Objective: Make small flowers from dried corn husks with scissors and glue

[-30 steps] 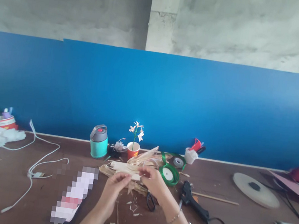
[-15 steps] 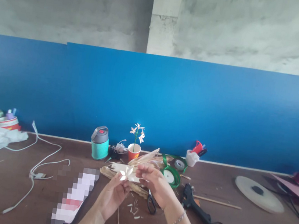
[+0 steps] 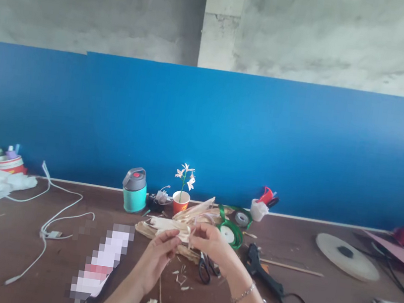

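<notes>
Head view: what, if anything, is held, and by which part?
Probably a small pale piece, between the left hand and right hand; it blends into the husks behind, so which part is held cannot be told.

Husks point(image 3: 201, 209), ribbon point(image 3: 238, 238) and cup point(image 3: 179, 207) crowd the way forward. Scissors point(image 3: 200, 269) lie near the right hand point(image 3: 211, 245); farther right, the glue gun point(image 3: 263, 275) and stick point(image 3: 291, 268) obstruct. Leftward, the phone point(image 3: 101, 265) bars low passage, but bare table point(image 3: 53, 273) opens between it and the cable point(image 3: 46, 224).
</notes>
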Tool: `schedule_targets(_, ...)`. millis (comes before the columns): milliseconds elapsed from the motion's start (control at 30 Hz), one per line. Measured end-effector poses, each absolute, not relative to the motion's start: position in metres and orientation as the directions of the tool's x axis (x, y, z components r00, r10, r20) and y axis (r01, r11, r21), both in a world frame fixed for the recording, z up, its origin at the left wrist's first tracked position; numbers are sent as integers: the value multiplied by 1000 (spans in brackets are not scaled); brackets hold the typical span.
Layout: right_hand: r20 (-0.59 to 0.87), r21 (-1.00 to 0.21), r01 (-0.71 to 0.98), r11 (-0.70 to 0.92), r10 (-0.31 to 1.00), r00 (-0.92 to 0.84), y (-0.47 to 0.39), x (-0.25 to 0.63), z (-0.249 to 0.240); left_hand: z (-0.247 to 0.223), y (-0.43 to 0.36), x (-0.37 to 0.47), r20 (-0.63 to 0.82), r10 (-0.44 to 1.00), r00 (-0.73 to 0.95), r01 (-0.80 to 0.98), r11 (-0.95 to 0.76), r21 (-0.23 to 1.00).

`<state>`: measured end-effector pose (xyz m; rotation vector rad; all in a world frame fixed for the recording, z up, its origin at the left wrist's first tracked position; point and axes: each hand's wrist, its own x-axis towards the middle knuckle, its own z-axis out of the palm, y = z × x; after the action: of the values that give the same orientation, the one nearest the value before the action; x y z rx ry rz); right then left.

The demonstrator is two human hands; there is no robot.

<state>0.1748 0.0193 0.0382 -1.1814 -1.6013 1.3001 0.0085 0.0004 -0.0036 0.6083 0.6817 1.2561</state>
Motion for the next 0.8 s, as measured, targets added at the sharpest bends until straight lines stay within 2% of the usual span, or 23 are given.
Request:
schedule_targets(67,30,-840,531,113,986,-163,23,189,39,-4,1,8,-157,979,134,-632,206,747)
schedule_targets(100,15,-703,707,78,995,-95,25,196,40,-5,1,8,-162,979,120,-629,201,751)
schedule_targets(167,-9,-587,809,24,999,-37,25,210,41,-6,2,8,-165,981,103,-623,193,758)
schedule_targets(333,-49,-389,917,-87,996,74,23,229,41,-10,3,6,-153,982,110,-613,188,767)
schedule_targets(433,-60,-310,943,-123,992,110,23,229,39,-12,4,5,-153,982,109,-620,187,762)
schedule_targets(667,-44,-247,965,-87,996,79,23,228,32,-10,6,1,-143,988,65,-634,151,758)
schedule_targets(800,15,-207,976,-61,998,65,22,226,51,-8,8,-1,-89,996,6,-640,73,765)
